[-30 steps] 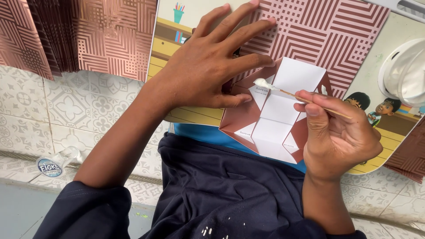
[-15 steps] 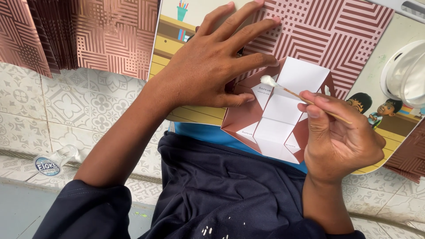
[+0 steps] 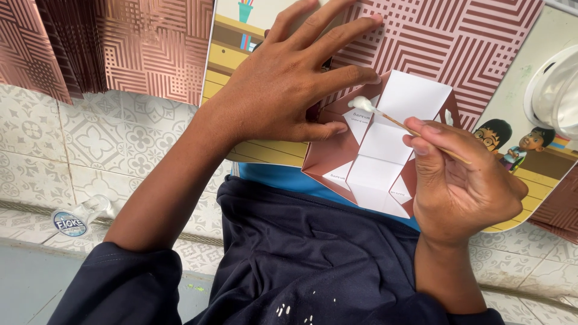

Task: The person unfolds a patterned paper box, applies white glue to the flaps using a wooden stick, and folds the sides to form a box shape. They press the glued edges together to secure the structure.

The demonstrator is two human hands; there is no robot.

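Note:
A folded paper piece, brown outside and white inside, lies on a colourful cartoon board across my lap. My left hand presses flat on the paper's left flap with fingers spread. My right hand pinches a thin wooden stick. The stick's tip carries a white blob of glue, which rests on the upper left of the white paper, close to my left fingers.
Sheets of patterned copper-brown paper lie on the tiled floor at upper left and under the folded piece. A small tube with a round blue cap lies at left. A white round container sits at the right edge.
The stick's glue tip has shifted slightly up and left across the white paper, toward my left fingers. My left hand stays pressed in place.

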